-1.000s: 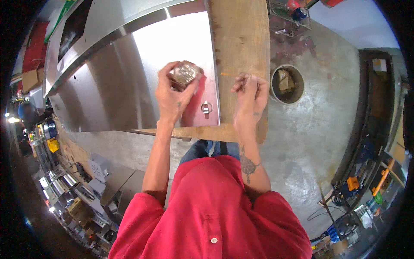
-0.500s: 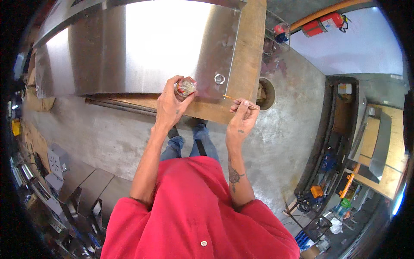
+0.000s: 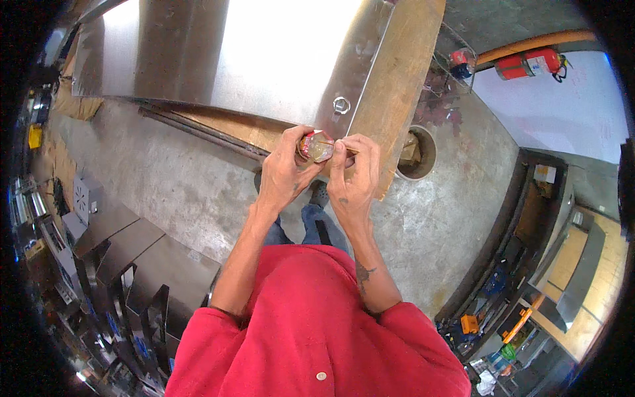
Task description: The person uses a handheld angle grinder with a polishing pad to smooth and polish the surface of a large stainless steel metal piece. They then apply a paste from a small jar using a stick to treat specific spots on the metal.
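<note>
My left hand (image 3: 283, 173) curled around a small clear jar (image 3: 316, 147), my right hand (image 3: 354, 173) fingers pinched at its top, both held above the wooden plank (image 3: 403, 79), just beside the steel sheet (image 3: 264, 53), bucket (image 3: 417, 153) nearby on the concrete floor (image 3: 165, 178)

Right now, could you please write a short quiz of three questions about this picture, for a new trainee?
1. True or false: the left hand and the right hand are both at the small roll of tape.
2. Which thing lies on the wooden board? A) a steel sheet B) a blue tarp C) a glass pane
3. Fill in: the small ring sits near the sheet's ____, just above the hands.

Key: 1 true; 2 A, the steel sheet; 3 corner.
</note>
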`<action>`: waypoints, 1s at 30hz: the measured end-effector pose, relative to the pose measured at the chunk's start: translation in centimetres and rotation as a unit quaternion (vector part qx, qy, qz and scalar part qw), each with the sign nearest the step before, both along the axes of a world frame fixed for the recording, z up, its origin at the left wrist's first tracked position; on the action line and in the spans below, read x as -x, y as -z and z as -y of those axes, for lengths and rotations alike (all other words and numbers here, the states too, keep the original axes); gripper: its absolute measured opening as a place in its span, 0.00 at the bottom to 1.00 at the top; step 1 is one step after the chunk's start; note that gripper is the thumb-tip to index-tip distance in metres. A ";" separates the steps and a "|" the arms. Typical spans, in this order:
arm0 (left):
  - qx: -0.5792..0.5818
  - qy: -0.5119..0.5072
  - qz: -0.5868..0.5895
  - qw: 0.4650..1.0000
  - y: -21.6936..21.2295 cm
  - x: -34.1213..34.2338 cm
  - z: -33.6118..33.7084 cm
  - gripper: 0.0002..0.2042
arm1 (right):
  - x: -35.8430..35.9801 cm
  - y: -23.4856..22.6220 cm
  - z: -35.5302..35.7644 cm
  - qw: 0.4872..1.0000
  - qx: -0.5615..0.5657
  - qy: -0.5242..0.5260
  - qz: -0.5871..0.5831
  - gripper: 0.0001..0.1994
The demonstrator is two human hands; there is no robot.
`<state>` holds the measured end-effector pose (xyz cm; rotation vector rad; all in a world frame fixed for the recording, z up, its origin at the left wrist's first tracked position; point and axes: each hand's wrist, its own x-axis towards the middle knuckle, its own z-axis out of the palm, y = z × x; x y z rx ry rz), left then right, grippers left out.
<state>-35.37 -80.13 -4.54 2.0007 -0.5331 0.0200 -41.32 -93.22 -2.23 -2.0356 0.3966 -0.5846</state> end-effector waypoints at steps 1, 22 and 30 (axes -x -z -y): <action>-0.001 -0.003 0.003 1.000 0.1 0.4 0.3 0.28 | 0.2 0.2 0.4 1.000 -0.001 -0.009 -0.006 0.06; 0.069 -0.093 0.046 0.992 5.6 -13.4 2.7 0.35 | -4.0 13.1 0.3 0.954 -0.088 0.163 0.236 0.10; 0.128 -0.061 0.058 0.988 6.6 -14.0 2.4 0.31 | -4.1 13.4 0.5 0.960 -0.050 0.143 0.234 0.10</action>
